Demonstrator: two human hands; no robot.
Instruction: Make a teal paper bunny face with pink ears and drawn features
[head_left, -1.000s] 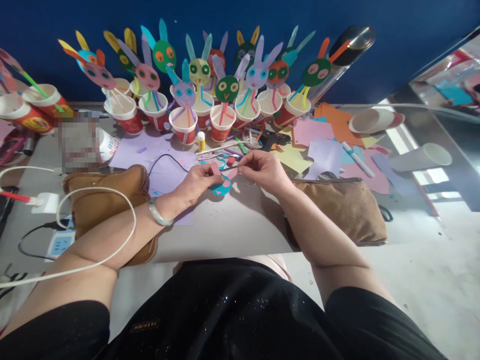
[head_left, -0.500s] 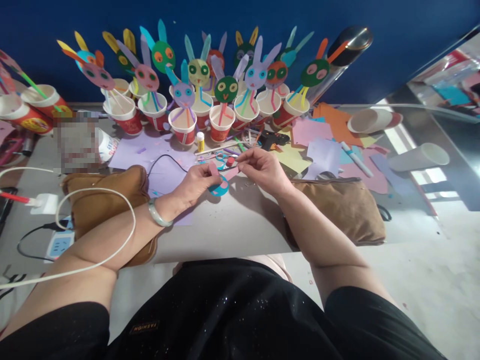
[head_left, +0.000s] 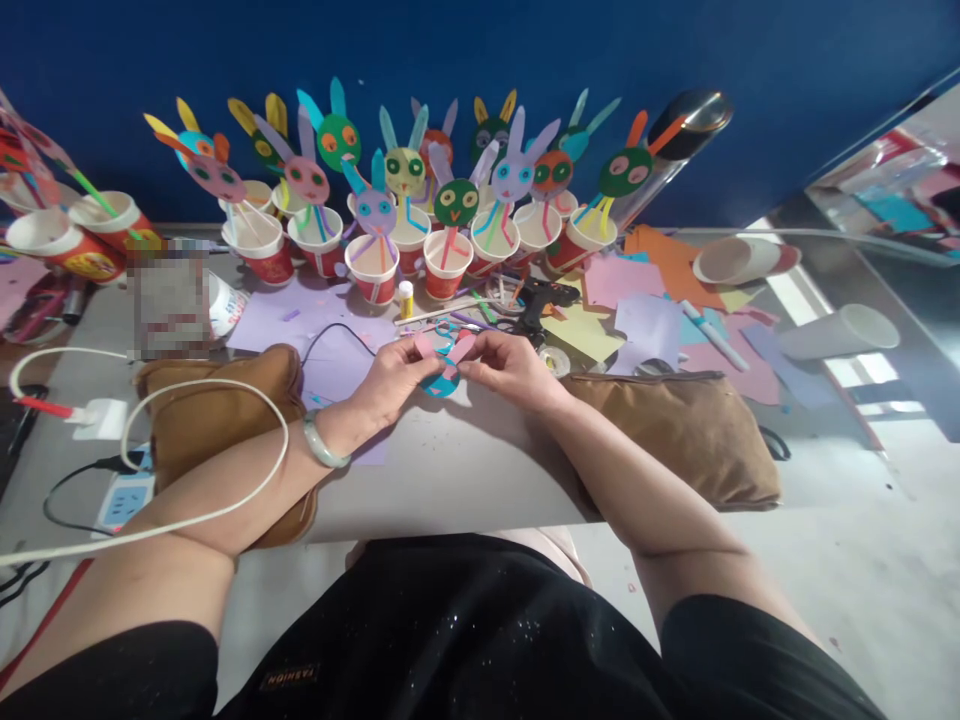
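Note:
Between my two hands is a round blue paper piece (head_left: 440, 385) with pink strips on it. The fingers of my left hand (head_left: 397, 378) pinch its left side, near an upright pink strip (head_left: 425, 345). On the other side, my right hand (head_left: 510, 368) is closed on a second pink strip (head_left: 461, 348), which leans to the right. The two strips spread apart above the blue round. Small details on the round are partly hidden by my fingers.
Paper cups (head_left: 373, 268) with rabbit-faced paper figures line the back. A glue stick (head_left: 406, 300), a black glue gun (head_left: 544, 305) and coloured paper (head_left: 649, 328) lie nearer. Brown cushions (head_left: 682, 430) (head_left: 217, 410) flank my hands; a white cable (head_left: 281, 440) loops over my left forearm.
My right hand has moved left and down, closer to my left hand, and its pink strip now stands against the blue round. The camera view has shifted slightly.

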